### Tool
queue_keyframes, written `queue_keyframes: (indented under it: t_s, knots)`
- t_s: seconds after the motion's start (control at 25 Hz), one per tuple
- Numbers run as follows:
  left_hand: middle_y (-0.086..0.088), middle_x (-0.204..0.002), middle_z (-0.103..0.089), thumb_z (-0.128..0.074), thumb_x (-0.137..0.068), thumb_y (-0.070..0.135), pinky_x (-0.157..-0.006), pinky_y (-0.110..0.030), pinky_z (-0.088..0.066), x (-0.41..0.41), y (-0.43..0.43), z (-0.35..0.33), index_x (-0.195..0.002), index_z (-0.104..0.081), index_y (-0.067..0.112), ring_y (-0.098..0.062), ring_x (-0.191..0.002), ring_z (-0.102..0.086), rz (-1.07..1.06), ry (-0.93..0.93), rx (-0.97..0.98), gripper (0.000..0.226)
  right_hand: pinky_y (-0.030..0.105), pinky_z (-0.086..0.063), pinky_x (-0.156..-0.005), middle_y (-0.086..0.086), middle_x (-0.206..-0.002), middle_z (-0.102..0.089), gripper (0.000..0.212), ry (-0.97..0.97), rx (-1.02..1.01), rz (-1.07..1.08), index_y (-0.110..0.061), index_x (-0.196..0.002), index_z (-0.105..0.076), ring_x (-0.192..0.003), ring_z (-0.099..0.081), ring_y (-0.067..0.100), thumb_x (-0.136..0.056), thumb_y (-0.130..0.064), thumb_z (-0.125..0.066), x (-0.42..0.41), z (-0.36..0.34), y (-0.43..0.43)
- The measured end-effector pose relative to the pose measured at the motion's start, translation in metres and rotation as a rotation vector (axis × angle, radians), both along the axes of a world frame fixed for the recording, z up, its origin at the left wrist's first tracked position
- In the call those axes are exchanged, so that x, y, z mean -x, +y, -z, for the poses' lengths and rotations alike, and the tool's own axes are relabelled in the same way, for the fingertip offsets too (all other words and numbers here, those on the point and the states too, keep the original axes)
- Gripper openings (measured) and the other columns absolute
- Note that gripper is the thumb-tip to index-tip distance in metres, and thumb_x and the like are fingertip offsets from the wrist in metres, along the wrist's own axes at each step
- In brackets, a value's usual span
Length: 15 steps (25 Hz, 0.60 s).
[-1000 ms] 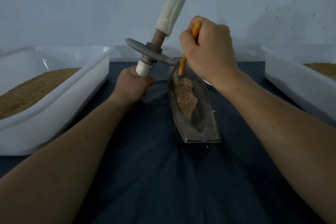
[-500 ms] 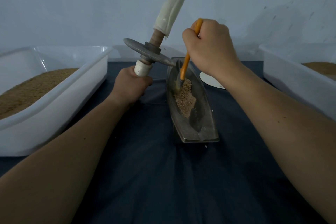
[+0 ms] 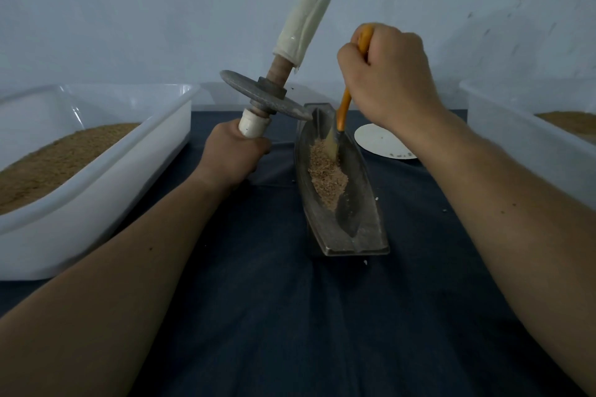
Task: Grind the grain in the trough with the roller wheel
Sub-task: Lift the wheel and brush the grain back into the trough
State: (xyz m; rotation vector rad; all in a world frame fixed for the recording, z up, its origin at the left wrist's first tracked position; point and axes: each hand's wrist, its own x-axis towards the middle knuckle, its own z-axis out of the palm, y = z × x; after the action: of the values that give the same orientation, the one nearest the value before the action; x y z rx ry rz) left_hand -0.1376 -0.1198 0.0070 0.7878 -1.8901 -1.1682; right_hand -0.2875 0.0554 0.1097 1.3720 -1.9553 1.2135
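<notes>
Wide open dark cloth (image 3: 290, 316) in front of the trough (image 3: 364, 203), and the channel's near half is free from above. At the far end the right hand (image 3: 390, 74) and its brush (image 3: 342, 109) block the way in. The roller wheel (image 3: 264, 97), gripped by the left hand (image 3: 232, 155), crowds the far left rim. A left tub (image 3: 113, 203) and a right tub (image 3: 516, 138) wall both flanks.

A plain workroom: scuffed pale wall (image 3: 129, 10), dark cloth-covered table (image 3: 290, 332), white tubs (image 3: 135, 177) of brown powder (image 3: 48, 164).
</notes>
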Motion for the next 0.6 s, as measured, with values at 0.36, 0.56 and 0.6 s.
queue_keyframes:
  t_s: [0.36,0.56,0.6]
  knots:
    - [0.001,-0.055,-0.057,-0.071,-0.066,0.02,-0.05,-0.031,-0.044,0.0,0.002,0.0,-0.071,-0.058,0.017,-0.015,-0.049,-0.053,-0.004,0.005,0.01,0.015,0.036,-0.053,-0.059,0.002,-0.067,-0.059,0.026,0.083,0.008,-0.038,-0.013,-0.091,-0.057,-0.058,-0.06,0.015,-0.106,-0.032,-0.048,0.007,0.017,-0.005]
    - [0.0,-0.055,-0.058,-0.071,-0.068,0.018,-0.049,-0.031,-0.045,0.001,0.002,-0.001,-0.073,-0.059,0.016,-0.014,-0.049,-0.054,-0.008,-0.003,0.022,0.014,0.031,-0.042,-0.053,-0.003,-0.06,-0.052,0.026,0.069,-0.096,-0.043,-0.015,-0.08,-0.054,-0.053,-0.052,0.01,-0.103,-0.029,-0.051,0.011,0.03,-0.008]
    - [0.0,-0.055,-0.058,-0.071,-0.067,0.018,-0.049,-0.031,-0.045,0.0,0.002,-0.001,-0.072,-0.059,0.016,-0.015,-0.049,-0.054,-0.008,-0.001,0.024,0.014,0.028,-0.038,-0.052,-0.005,-0.057,-0.048,0.028,0.063,-0.072,-0.04,-0.018,-0.075,-0.051,-0.05,-0.049,0.009,-0.101,-0.028,-0.05,0.01,0.028,-0.008]
